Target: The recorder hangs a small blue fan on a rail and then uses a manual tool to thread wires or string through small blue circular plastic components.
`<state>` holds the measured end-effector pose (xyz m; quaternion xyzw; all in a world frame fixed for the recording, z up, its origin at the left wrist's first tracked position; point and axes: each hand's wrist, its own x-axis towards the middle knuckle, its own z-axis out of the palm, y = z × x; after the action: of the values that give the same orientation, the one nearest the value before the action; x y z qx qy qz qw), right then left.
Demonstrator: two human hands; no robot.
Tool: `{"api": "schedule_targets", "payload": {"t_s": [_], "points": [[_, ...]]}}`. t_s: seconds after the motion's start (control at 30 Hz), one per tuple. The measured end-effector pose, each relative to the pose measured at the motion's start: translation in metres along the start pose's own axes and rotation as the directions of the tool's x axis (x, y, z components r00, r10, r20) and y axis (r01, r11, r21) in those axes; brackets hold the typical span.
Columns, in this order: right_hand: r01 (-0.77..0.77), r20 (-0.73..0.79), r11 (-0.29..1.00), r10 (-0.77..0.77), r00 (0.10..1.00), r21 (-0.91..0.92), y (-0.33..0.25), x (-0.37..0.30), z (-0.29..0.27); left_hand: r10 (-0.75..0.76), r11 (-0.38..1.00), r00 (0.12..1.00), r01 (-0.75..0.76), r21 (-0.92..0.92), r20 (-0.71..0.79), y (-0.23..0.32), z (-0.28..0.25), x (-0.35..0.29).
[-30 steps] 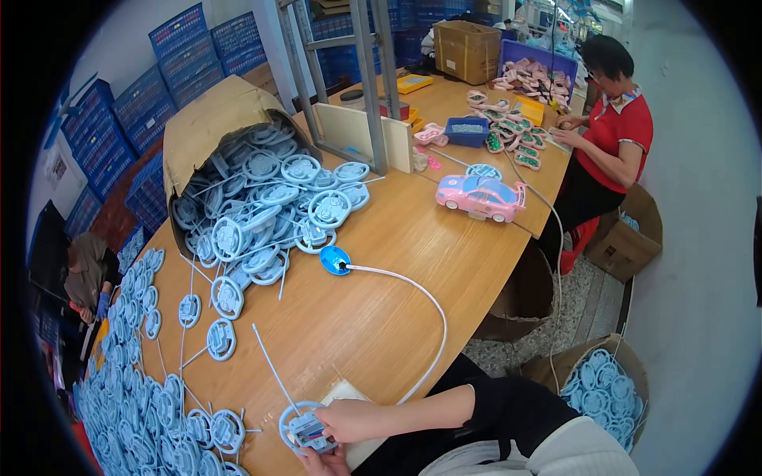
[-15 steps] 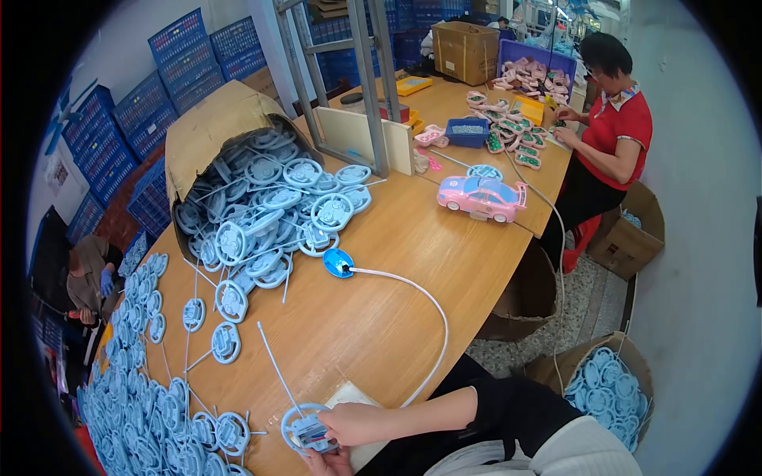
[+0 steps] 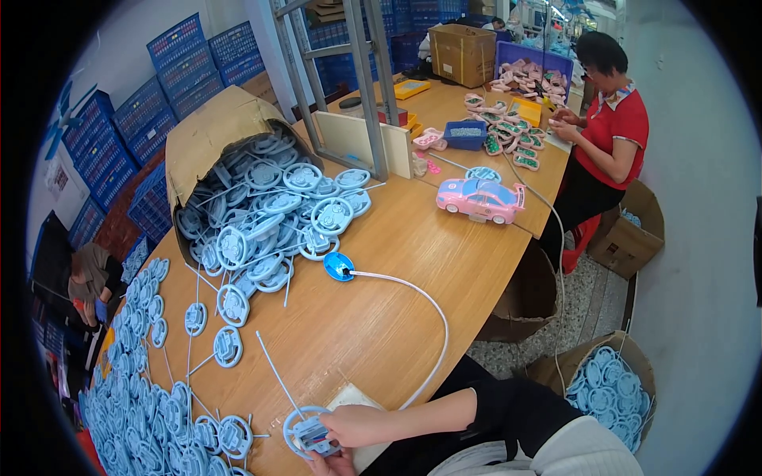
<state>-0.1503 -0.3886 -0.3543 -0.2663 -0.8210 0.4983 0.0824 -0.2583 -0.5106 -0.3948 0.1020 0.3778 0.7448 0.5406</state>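
Note:
A light blue toy steering wheel (image 3: 292, 421) with a long thin rod stands tilted at the table's near edge. From below, my left hand (image 3: 332, 462) holds its rim, fingers closed on the underside. My right hand (image 3: 353, 426) is closed over the wheel's centre part, its fingertips pressed there; whether a small piece lies between them is hidden. Something reddish shows beside these fingertips. Partly under my right hand and forearm lies a whitish pad (image 3: 349, 395). More blue steering wheels (image 3: 234, 436) lie to the left of my hands.
A tipped cardboard box (image 3: 208, 131) spills steering wheels onto the table. A blue oval piece (image 3: 339, 267) trails a pale cable (image 3: 432, 305). Beyond are a pink toy car (image 3: 480, 200) and a metal frame (image 3: 361, 87). At right, a co-worker (image 3: 619, 127) handles small parts; a floor box (image 3: 548, 371) holds wheels.
My hands and the steering wheel have barely shifted. The co-worker at right has drawn both hands closer together and higher. At far left, another person's gloved hand has moved lower.

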Motion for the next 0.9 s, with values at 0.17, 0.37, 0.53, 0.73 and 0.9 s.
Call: {"api": "schedule_targets", "payload": {"t_s": [0.17, 0.37, 0.53, 0.73, 0.9], "points": [[-0.010, 0.001, 1.000, 0.010, 1.000, 0.023, 0.000, 0.004, 0.003, -0.029, 0.998, 1.000, 0.029, -0.053, -0.001, 0.001, -0.003, 0.004], [0.008, -0.007, 1.000, -0.008, 1.000, 0.018, 0.001, 0.003, 0.003, -0.058, 0.995, 0.998, 0.059, -0.081, 0.014, 0.000, -0.004, 0.006], [-0.004, 0.026, 1.000, 0.003, 1.000, 0.024, -0.005, 0.002, -0.002, -0.055, 0.992, 0.998, 0.059, -0.108, 0.040, 0.002, 0.000, 0.004], [0.023, -0.008, 1.000, -0.023, 1.000, 0.001, -0.002, 0.005, 0.001, -0.046, 0.993, 0.996, 0.053, -0.102, 0.075, 0.002, 0.000, 0.004], [-0.002, 0.012, 1.000, 0.002, 1.000, 0.020, -0.003, 0.006, 0.003, -0.041, 0.991, 0.999, 0.044, -0.128, 0.029, 0.002, 0.002, 0.002]]}}
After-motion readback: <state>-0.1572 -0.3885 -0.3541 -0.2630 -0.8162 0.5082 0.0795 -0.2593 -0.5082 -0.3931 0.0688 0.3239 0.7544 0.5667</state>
